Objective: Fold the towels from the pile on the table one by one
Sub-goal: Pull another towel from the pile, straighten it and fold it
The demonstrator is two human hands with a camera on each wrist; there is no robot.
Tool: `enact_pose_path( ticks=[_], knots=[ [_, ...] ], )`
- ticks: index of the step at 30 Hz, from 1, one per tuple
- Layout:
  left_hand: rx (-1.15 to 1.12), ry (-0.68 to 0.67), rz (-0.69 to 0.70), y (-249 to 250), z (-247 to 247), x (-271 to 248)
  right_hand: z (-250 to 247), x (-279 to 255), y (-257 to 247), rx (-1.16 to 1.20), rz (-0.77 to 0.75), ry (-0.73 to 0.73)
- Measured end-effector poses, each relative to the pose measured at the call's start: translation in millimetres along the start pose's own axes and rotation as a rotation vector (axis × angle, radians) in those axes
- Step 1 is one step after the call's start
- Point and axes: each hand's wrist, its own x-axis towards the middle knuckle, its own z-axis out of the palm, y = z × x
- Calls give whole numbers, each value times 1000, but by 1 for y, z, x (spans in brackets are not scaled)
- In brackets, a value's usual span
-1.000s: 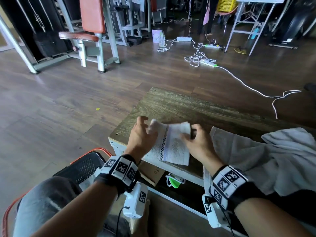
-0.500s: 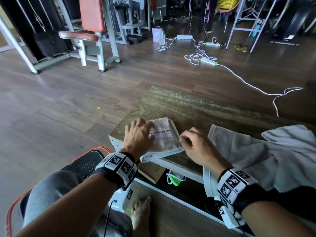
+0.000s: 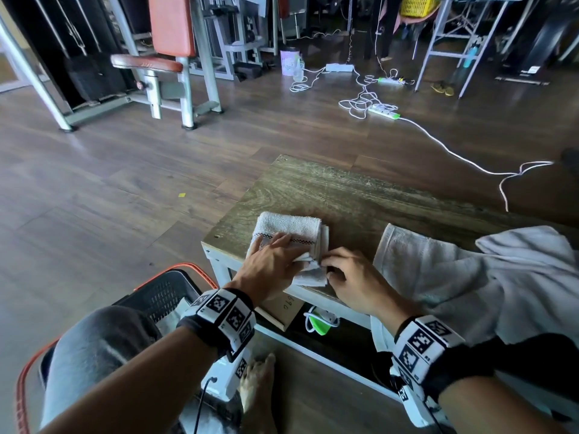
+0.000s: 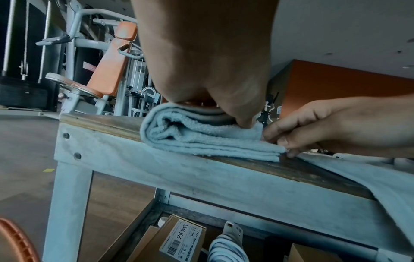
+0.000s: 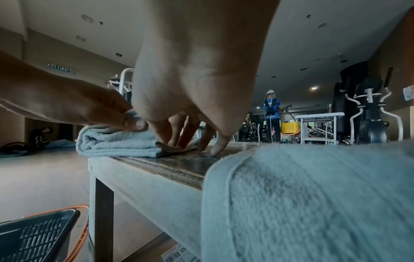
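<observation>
A small white towel (image 3: pixel 289 225) with a dark checked stripe lies folded in several layers on the near left corner of the wooden table (image 3: pixel 344 195). My left hand (image 3: pixel 275 249) lies flat on top of it and presses it down, fingers straight. My right hand (image 3: pixel 332 267) sits at the towel's right edge, its fingertips (image 5: pixel 179 140) set against the stacked layers and the tabletop. The left wrist view shows the layered fold (image 4: pixel 201 138) under my palm. A pile of unfolded white towels (image 3: pixel 470 277) covers the table's right part.
A dark basket with an orange rim (image 3: pixel 163 292) stands on the floor at my left knee. Under the table are a cardboard box (image 3: pixel 279 311) and a coiled cable (image 3: pixel 319 321). White cables (image 3: pixel 438 142) cross the floor beyond. A gym machine (image 3: pixel 169 57) stands at far left.
The towel went from a half-open flap held between both hands to a compact fold. My left hand came down flat on it, and my right hand moved in to its right edge.
</observation>
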Motion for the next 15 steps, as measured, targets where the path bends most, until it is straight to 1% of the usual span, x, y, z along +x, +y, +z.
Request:
enact_pose_path(
  ticks=[2, 4, 5, 7, 9, 13, 15],
  knots=[
    [60, -6, 16, 2, 1, 0, 1, 0, 3, -20, -18, 11],
    [104, -43, -15, 4, 4, 1, 2, -1, 6, -37, -33, 4],
    [100, -41, -30, 5, 4, 1, 3, -1, 8, -46, -42, -2],
    [97, -10, -19, 5, 5, 3, 3, -2, 10, -55, -55, -16],
    [123, -8, 7, 6, 5, 4, 2, -3, 10, -60, -45, -35],
    [166, -59, -12, 8, 9, 3, 0, -8, 6, -80, -24, -56],
    [194, -62, 6, 10, 9, 2, -1, -11, 5, -72, -18, -70]
  ],
)
